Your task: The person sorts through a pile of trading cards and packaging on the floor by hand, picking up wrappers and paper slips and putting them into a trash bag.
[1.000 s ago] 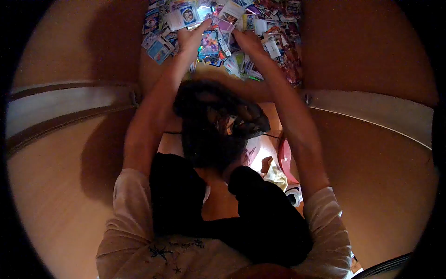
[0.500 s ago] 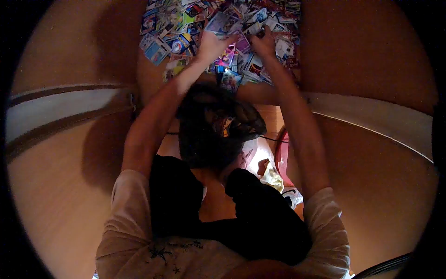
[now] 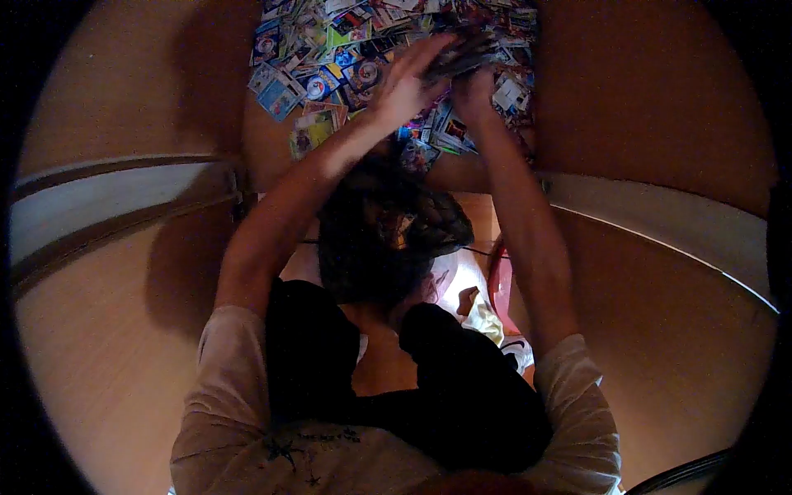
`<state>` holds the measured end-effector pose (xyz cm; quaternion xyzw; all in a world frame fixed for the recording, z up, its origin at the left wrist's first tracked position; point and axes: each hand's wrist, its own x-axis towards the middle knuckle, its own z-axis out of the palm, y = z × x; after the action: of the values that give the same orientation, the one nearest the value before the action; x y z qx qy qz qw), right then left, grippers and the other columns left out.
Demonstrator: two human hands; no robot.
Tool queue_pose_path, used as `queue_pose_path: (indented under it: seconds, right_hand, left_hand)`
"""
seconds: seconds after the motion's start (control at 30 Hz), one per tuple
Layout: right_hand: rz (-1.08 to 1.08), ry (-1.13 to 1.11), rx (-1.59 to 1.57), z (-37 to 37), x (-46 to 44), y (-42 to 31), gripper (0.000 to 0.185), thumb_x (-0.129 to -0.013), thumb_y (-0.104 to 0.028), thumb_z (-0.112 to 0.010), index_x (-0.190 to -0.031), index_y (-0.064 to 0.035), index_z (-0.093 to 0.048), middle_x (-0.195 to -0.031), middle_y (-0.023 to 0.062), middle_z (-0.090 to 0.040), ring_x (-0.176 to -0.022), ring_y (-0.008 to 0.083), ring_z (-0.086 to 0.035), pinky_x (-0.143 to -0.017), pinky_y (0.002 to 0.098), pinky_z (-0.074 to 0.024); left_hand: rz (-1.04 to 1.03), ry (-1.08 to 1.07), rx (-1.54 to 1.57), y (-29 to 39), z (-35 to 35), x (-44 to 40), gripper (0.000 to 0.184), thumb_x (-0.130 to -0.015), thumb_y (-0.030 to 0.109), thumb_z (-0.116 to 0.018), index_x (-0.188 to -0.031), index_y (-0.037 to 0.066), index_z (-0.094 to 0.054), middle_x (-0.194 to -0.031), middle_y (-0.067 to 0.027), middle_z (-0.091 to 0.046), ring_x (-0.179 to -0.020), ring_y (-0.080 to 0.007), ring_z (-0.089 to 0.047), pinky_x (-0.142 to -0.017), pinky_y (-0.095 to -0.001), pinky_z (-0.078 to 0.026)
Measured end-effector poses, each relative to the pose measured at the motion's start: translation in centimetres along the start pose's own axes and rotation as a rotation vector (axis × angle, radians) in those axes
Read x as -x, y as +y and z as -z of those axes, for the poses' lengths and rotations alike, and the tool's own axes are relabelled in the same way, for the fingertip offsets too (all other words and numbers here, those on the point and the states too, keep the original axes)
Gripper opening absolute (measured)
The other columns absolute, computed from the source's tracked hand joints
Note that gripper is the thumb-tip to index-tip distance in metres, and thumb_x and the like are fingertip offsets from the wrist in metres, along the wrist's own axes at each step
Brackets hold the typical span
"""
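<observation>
Glossy printed card, in blue, green, violet, red and white, makes up the broad heap of small rectangular trading cards (image 3: 297, 37) seen at the top of the head view, spread over a brown wooden surface (image 3: 266, 161). They lie flat or slightly tilted, overlapping at every angle, some picture side up and some showing backs. Near the left edge is a pale blue-bordered card (image 3: 280, 97); closer to the person, a yellow-green card (image 3: 313, 134) juts from the heap's near edge. Between them and the left hand (image 3: 406, 89) sits a deep blue card back with a round emblem (image 3: 322, 83). Farther up, a bright lime-green card (image 3: 348, 35) stands out among darker ones.

The left hand is over the heap, its fingers stretched out long toward the far right. The right hand (image 3: 473, 97) is just beside it, blurred, its fingers partly lost in shadow. Dark, smeared flat shapes (image 3: 464, 51) show by both sets of fingertips; whether either hand grips them cannot be told.

Below the heap, a black see-through mesh bag (image 3: 375, 247) rests between the person's black-trousered legs (image 3: 318, 355), colourful pieces showing through it.
</observation>
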<state>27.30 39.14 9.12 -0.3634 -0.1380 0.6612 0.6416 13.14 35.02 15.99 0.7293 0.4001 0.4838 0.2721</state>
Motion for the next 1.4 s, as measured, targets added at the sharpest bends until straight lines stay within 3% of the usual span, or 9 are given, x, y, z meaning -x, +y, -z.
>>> queue_pose_path:
  seconds: [0.2,0.33,0.4,0.93,1.03,1.2,1.23,1.33,1.4]
  right_hand:
    - [-0.14,-0.183,-0.332,0.4,1.3,0.1,0.054,-0.095,-0.047,-0.028,-0.122,-0.0073,-0.052,-0.118,0.0125,-0.057,-0.107,0.0292,-0.055,-0.092,0.0447,-0.0458]
    - [0.33,-0.299,0.513,-2.1,1.8,-0.4,0.051,-0.09,-0.049,-0.038,-0.115,-0.0082,-0.056,-0.115,0.0114,-0.059,-0.107,0.0289,-0.055,-0.093,0.0428,-0.0452]
    - [0.001,-0.231,-0.172,-3.3,0.9,0.3,0.054,-0.092,-0.05,-0.034,-0.116,-0.0067,-0.056,-0.114,0.0116,-0.06,-0.103,0.029,-0.057,-0.091,0.0427,-0.0468]
    - [-0.072,-0.242,0.113,-2.0,6.1,-1.2,0.056,-0.088,-0.047,-0.031,-0.118,-0.0066,-0.055,-0.115,0.0128,-0.059,-0.105,0.0326,-0.055,-0.091,0.0505,-0.0438]
    - [-0.114,-0.21,0.023,-1.6,6.3,-2.7,0.055,-0.088,-0.047,-0.033,-0.121,-0.0071,-0.052,-0.119,0.0123,-0.057,-0.108,0.0323,-0.054,-0.092,0.0491,-0.0442]
    - [-0.255,-0.168,0.043,0.4,7.9,-4.7,0.088,-0.085,-0.065,-0.05,-0.151,-0.021,-0.01,-0.15,0.0096,-0.028,-0.134,0.0275,-0.033,-0.105,0.0467,-0.0336]
    - [-0.147,-0.274,0.103,-0.3,9.0,-4.7,0.079,-0.089,-0.069,-0.032,-0.147,-0.0157,-0.027,-0.15,0.013,-0.027,-0.133,0.0343,-0.03,-0.106,0.0516,-0.03]
    - [0.151,-0.205,0.353,-1.4,15.0,-5.4,0.058,-0.093,-0.049,-0.038,-0.134,-0.0083,-0.04,-0.135,0.0107,-0.044,-0.12,0.0269,-0.045,-0.1,0.0419,-0.0377]
    - [0.059,-0.128,0.127,0.1,19.1,-5.1,0.045,-0.096,-0.035,-0.047,-0.13,-0.0059,-0.043,-0.131,0.0087,-0.048,-0.116,0.021,-0.049,-0.096,0.034,-0.0417]
  left_hand:
    - [-0.185,-0.088,-0.232,0.6,0.4,1.3,0.072,-0.065,0.005,-0.078,-0.131,0.009,-0.047,-0.128,-0.0151,-0.053,-0.118,-0.0313,-0.053,-0.098,-0.0383,-0.044]
    - [-0.066,-0.001,-0.123,-0.5,2.2,2.0,0.077,-0.063,0.011,-0.081,-0.132,0.008,-0.046,-0.125,-0.0166,-0.055,-0.113,-0.0327,-0.056,-0.096,-0.0388,-0.045]
    - [-0.033,0.055,-0.169,-0.3,2.5,2.3,0.08,-0.063,0.014,-0.083,-0.133,0.008,-0.044,-0.123,-0.0178,-0.056,-0.109,-0.0324,-0.058,-0.093,-0.039,-0.046]
    - [0.311,-0.099,-0.082,0.3,4.6,4.4,0.08,-0.065,0.022,-0.083,-0.133,0.008,-0.044,-0.109,-0.0118,-0.066,-0.098,-0.0189,-0.062,-0.087,-0.0318,-0.049]
    - [0.297,-0.423,-0.47,0.8,5.1,3.2,0.057,-0.078,0.057,-0.065,-0.115,0.014,-0.064,-0.1,-0.0101,-0.07,-0.101,-0.014,-0.062,-0.111,-0.0321,-0.021]
    - [0.161,-0.391,-0.589,4.8,6.4,1.7,0.056,-0.074,0.043,-0.075,-0.119,0.012,-0.06,-0.104,-0.0099,-0.068,-0.102,-0.0179,-0.062,-0.108,-0.0339,-0.03]
    - [0.374,-0.465,-0.322,7.3,7.1,1.4,0.072,-0.072,0.043,-0.077,-0.131,0.015,-0.048,-0.118,-0.0136,-0.06,-0.111,-0.0202,-0.056,-0.108,-0.0318,-0.032]
    - [-0.858,-0.478,-0.876,1.9,9.0,3.5,0.083,-0.078,0.038,-0.075,-0.143,0.008,-0.033,-0.096,-0.0191,-0.066,-0.069,-0.0252,-0.064,-0.083,-0.0315,-0.049]
    - [-0.393,-0.461,-0.63,5.4,9.1,4.5,0.072,-0.076,0.03,-0.075,-0.135,0.007,-0.042,-0.094,-0.0158,-0.066,-0.075,-0.0228,-0.061,-0.081,-0.0339,-0.048]
